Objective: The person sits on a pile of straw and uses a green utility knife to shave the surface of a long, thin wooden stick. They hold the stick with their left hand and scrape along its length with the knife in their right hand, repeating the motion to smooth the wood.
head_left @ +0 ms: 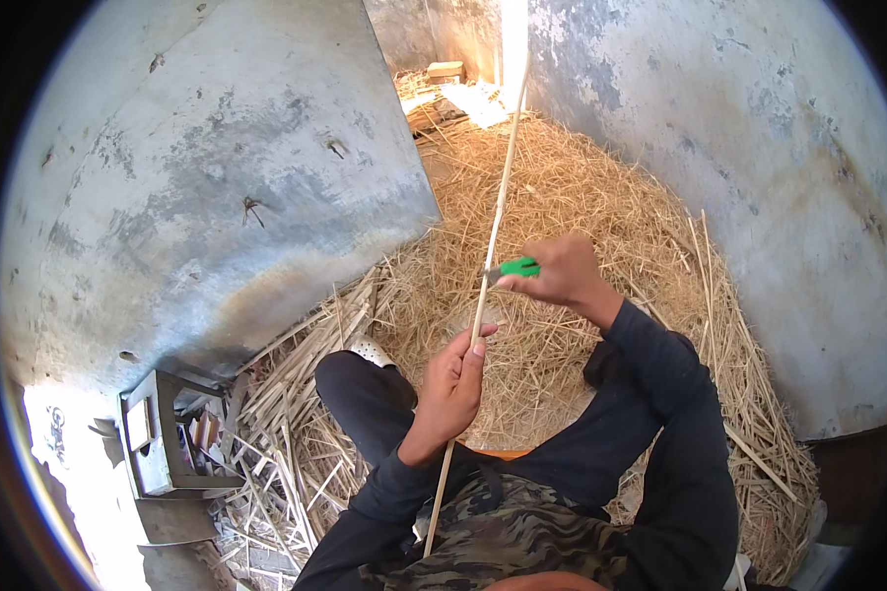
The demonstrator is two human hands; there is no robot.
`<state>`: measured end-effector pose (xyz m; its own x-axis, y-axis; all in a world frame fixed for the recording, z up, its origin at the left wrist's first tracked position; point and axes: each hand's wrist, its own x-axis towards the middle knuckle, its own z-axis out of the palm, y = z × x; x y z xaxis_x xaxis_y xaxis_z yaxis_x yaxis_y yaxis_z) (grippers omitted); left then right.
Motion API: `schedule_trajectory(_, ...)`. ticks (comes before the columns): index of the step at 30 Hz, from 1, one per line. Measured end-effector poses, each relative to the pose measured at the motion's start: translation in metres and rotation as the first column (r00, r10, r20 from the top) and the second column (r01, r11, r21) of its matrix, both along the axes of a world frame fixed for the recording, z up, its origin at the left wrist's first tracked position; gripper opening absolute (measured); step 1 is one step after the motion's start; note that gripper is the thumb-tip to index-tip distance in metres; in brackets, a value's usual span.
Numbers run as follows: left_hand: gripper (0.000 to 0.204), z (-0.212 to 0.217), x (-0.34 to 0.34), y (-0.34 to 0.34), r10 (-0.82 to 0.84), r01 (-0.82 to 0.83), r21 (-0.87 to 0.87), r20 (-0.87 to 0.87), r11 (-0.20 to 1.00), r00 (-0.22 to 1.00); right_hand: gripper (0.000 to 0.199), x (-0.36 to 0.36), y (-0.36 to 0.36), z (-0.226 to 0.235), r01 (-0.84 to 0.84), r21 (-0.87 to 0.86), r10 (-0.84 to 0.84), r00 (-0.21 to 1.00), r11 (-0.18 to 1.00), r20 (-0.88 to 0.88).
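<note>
A long, thin, pale stick runs from my lap up toward the bright gap at the far end. My left hand is closed around its lower part, thumb along the stick. Higher up, my right hand grips a knife with a green handle. The knife's short grey blade touches the stick's side, above my left hand. Its exact contact edge is too small to make out. The stick's lower end rests against my camouflage-patterned clothing.
Straw-like shavings cover the floor around my bent legs. Split strips lie piled at the left, beside a small wooden stool-like frame with scraps inside. Weathered walls close in on both sides. A block sits near the bright gap.
</note>
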<state>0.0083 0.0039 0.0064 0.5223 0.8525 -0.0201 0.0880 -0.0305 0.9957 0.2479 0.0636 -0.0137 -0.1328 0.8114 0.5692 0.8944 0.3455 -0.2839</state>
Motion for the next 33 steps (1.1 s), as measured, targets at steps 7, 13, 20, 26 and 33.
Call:
schedule_trajectory(7, 0.031, 0.004, -0.002, -0.002, -0.034, 0.036, -0.042, 0.042, 0.998, 0.999, 0.072, -0.005, 0.013, -0.004, 0.012, 0.042, -0.015, 0.998, 0.999, 0.067)
schedule_trajectory(13, 0.035, 0.01, -0.007, -0.028, -0.133, 0.135, -0.112, 0.024, 0.985, 0.991, 0.067, 0.089, 0.062, -0.003, 0.476, -0.204, -0.508, 0.848, 0.856, -0.153)
schedule_trajectory(20, 0.038, 0.009, -0.009, 0.002, 0.104, -0.104, 0.006, 0.028, 0.995, 0.994, 0.071, 0.022, 0.017, 0.009, 0.203, -0.034, -0.205, 0.944, 0.979, -0.259)
schedule_trajectory(26, 0.041, 0.011, -0.007, 0.006, 0.112, -0.109, 0.062, -0.037, 0.992, 0.993, 0.07, -0.031, -0.015, 0.009, -0.084, 0.059, 0.081, 0.995, 0.995, 0.057)
schedule_trajectory(33, 0.04, 0.015, -0.001, -0.002, 0.121, -0.107, 0.106, -0.132, 0.989, 0.984, 0.073, -0.021, -0.012, 0.01, -0.078, 0.015, 0.078, 0.997, 0.997, 0.005)
